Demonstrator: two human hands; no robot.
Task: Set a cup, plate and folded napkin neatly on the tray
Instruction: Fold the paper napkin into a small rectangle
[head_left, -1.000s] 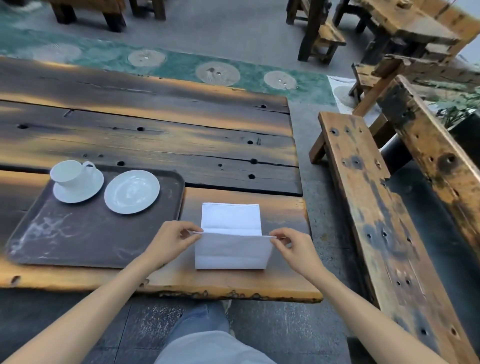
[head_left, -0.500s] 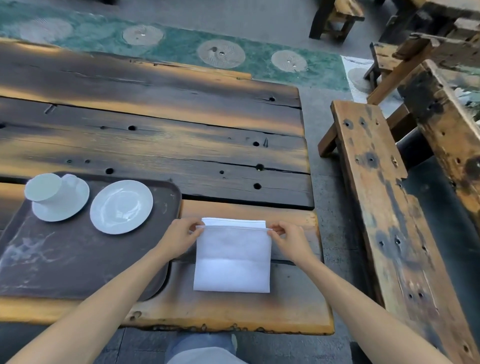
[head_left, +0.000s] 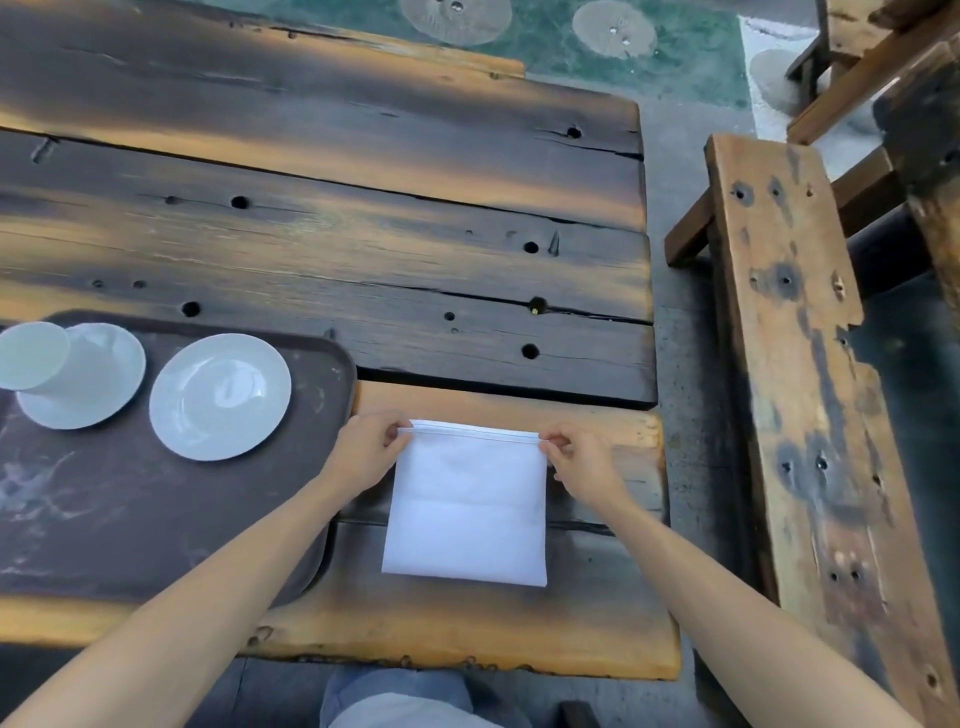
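A white napkin lies folded over on the wooden table, just right of the dark brown tray. My left hand pinches its far left corner and my right hand pinches its far right corner, the upper layer's edge lined up with the edge below. On the tray a white plate sits near the far right corner. A white cup stands on a saucer at the far left, partly cut off by the frame edge.
A long weathered wooden bench runs along the right side of the table, with a narrow floor gap between. More wooden furniture stands at the far right. A green patterned floor strip lies beyond the table. My knee shows below the table's near edge.
Both hands carried the napkin's near flap away from me and brought it down on the far edge, so the napkin is now folded in half. The camera tilted down and closer.
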